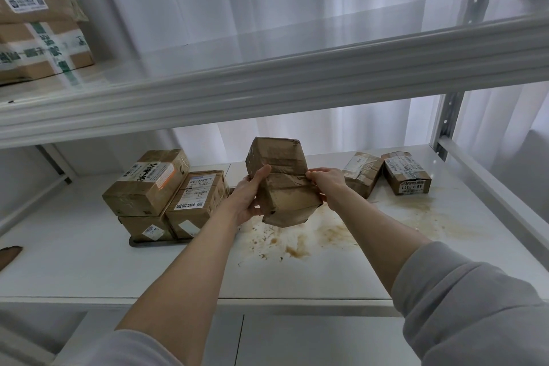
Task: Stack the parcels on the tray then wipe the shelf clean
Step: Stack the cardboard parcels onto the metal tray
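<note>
So, the parcel [280, 184] is up in the air over the middle of the shelf [89, 261], tipped a bit on end, with one hand on each side. The left hand [248, 197] has its thumb wrapped over the front face and its fingers curled round the left side and underneath. The right hand [328, 184] is clamped on the right edge, fingers bent over it. Looks like a solid two-handed grip to me.

The tray [154, 242] is off to the left and there's a stack [166, 190] on it already, so I'd say this one goes on top of that.

My take on doing it well:
- level the parcel out first, flat face down
- carry it left and clear of the top boxes rather than dragging it across them
- the top left box sits a bit crooked, so I'd pick the flatter spot and square the edges up
- let go only once it's sitting steady

Also keep it off the brown stain [297, 244] right below. The two parcels [383, 172] on the right are waiting on the shelf, just beside each other, so wiping comes later.
</note>
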Demonstrator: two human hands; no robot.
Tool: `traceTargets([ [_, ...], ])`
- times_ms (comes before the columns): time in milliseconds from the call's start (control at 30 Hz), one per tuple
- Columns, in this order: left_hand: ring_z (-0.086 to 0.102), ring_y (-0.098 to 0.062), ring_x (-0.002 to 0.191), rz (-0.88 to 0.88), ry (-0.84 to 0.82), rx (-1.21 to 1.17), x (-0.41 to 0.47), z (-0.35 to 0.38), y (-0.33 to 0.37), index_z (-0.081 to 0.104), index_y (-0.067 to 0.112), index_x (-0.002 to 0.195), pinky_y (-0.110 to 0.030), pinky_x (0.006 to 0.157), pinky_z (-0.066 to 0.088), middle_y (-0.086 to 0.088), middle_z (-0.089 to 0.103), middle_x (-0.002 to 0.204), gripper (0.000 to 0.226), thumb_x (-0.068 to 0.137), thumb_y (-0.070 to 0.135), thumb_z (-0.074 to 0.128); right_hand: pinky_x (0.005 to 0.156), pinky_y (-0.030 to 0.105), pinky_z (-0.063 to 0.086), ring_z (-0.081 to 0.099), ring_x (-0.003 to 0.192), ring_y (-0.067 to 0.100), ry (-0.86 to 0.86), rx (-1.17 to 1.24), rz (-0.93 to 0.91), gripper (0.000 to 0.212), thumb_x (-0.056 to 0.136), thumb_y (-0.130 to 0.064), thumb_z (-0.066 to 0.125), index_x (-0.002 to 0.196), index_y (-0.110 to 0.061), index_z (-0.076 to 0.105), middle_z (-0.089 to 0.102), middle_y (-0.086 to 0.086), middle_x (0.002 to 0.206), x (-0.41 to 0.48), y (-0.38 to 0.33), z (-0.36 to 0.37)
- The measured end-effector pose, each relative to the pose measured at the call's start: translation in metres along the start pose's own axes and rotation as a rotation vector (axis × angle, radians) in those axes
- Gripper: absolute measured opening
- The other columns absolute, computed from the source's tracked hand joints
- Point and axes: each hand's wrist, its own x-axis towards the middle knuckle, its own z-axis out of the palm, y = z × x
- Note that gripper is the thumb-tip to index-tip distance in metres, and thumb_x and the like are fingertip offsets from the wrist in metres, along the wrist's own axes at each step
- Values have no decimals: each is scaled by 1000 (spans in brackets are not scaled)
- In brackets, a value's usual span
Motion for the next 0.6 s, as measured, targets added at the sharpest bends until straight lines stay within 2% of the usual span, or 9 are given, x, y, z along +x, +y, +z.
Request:
traceTargets([
  [67,64,-26,101,18,41,1,0,3,1,46,18,131,-43,72,58,-5,65,113,66,78,50,69,87,39,55,64,99,24,-1,-3,-8,4,82,-26,71,84,-23,69,70,5,104,0,0,0],
  [167,61,-24,101,52,129,46,4,6,1,39,21,135,-43,76,56,-4,61,122,75,74,48,74,86,34,47,56,108,22,-48,-41,-61,47,81,-43,72,118,-17,62,62,3,118,-8,-5,0],
  [233,59,-19,92,91,164,47,5,9,1,36,21,136,-35,71,53,-2,59,121,75,75,44,75,85,31,45,53,114,22,-117,-85,-116,63,81,-47,71,134,-17,53,57,4,129,-17,-11,1],
  [267,58,-17,90,106,178,43,6,10,1,35,20,136,-34,71,51,-2,58,120,76,76,41,75,78,25,45,54,109,19,-177,-119,-139,67,82,-47,71,138,-17,48,56,4,131,-24,-14,1],
  [367,58,-25,104,138,260,57,9,13,0,28,17,137,-38,81,51,-6,55,126,85,72,40,78,55,13,37,53,81,3,-365,-303,-173,71,85,-43,68,145,-22,36,55,2,119,-38,-20,2],
  [400,57,-27,109,146,286,68,10,13,1,26,17,137,-40,86,52,-7,54,127,90,70,42,80,56,12,37,53,81,2,-406,-347,-174,72,86,-41,68,147,-24,33,53,1,119,-41,-21,4],
  [500,54,-32,117,137,324,139,5,16,5,23,21,137,-48,96,49,-9,51,131,106,57,63,78,74,18,41,55,109,17,-456,-392,-199,76,86,-38,69,149,-24,29,51,4,137,-44,-18,11],
  [567,55,-32,116,144,327,217,-1,20,10,27,13,141,-41,89,52,-11,51,132,103,65,71,66,66,15,43,56,101,16,-419,-345,-206,72,87,-35,69,147,-20,33,55,5,133,-45,-16,15],
  [600,58,-29,111,160,327,254,-3,21,14,35,7,138,-34,80,52,-11,54,127,89,77,69,55,58,13,44,58,91,13,-371,-297,-197,67,87,-35,69,143,-18,38,59,5,125,-44,-16,16],
])
